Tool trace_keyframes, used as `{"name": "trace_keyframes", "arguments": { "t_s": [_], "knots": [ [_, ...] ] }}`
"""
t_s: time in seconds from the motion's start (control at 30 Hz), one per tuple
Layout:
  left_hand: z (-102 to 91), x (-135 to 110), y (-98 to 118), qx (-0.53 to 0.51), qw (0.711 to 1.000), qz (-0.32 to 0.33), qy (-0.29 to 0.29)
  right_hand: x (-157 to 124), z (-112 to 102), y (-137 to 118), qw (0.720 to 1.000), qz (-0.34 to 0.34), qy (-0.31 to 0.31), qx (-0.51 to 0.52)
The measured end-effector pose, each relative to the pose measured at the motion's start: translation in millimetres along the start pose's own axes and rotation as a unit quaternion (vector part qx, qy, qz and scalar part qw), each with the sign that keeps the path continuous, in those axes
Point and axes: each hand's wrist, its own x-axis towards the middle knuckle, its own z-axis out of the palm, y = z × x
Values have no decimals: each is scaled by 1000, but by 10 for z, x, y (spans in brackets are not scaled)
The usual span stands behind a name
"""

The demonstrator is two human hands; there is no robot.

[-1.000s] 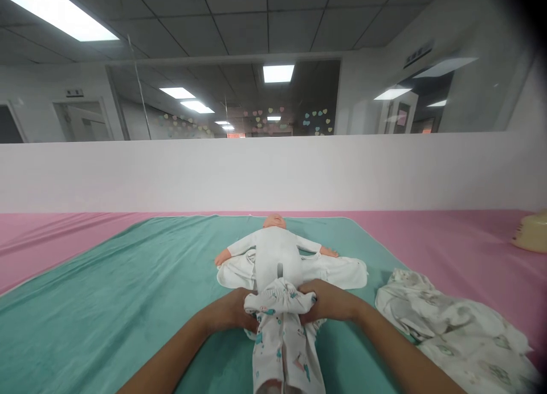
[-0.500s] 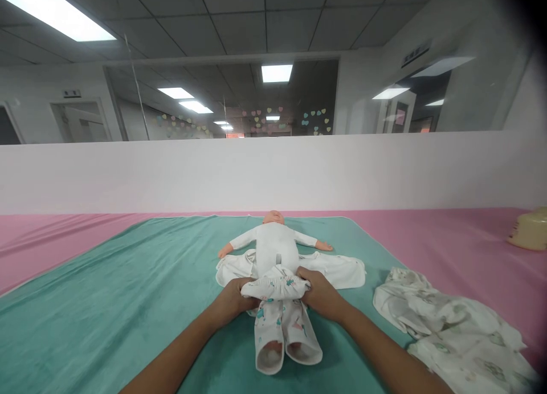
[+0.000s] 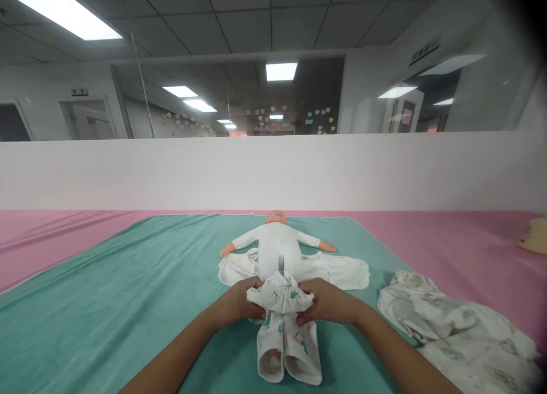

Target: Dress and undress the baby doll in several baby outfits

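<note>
A baby doll [image 3: 280, 243] in a white long-sleeved top lies on its back, arms spread and head away from me. Printed baby pants [image 3: 288, 348] cover its legs, with the gathered waistband bunched around the lower body. My left hand [image 3: 241, 300] grips the left side of the waistband. On the other side my right hand [image 3: 327, 301] is closed on the waistband, fingers curled round the fabric. The doll's feet are inside the pant legs, whose openings face me. A white cloth [image 3: 342, 270] lies spread beneath the doll's hips, sticking out on both sides.
Under the doll is a teal blanket [image 3: 128, 291] on a pink sheet [image 3: 448, 234]. A crumpled printed cloth [image 3: 461, 331] lies at the right. A yellowish container [image 3: 534, 236] stands at the far right edge. Behind runs a low white wall [image 3: 273, 171] with glass above.
Both hands still hold the waistband, and my right hand's fingers now curl lower around it. The pant legs have shifted slightly toward me. The view has turned a little left.
</note>
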Motion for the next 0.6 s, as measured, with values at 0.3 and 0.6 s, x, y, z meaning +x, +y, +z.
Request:
{"name": "trace_keyframes", "arguments": {
  "t_s": [0.3, 0.6],
  "knots": [
    [-21, 61, -38, 19, 999, 32, 5, -20, 15, -55, 997, -40, 57, -30],
    [-4, -99, 47, 5, 1000, 3, -17, -141, 34, -94, 998, 22, 50, 14]
  ]
}}
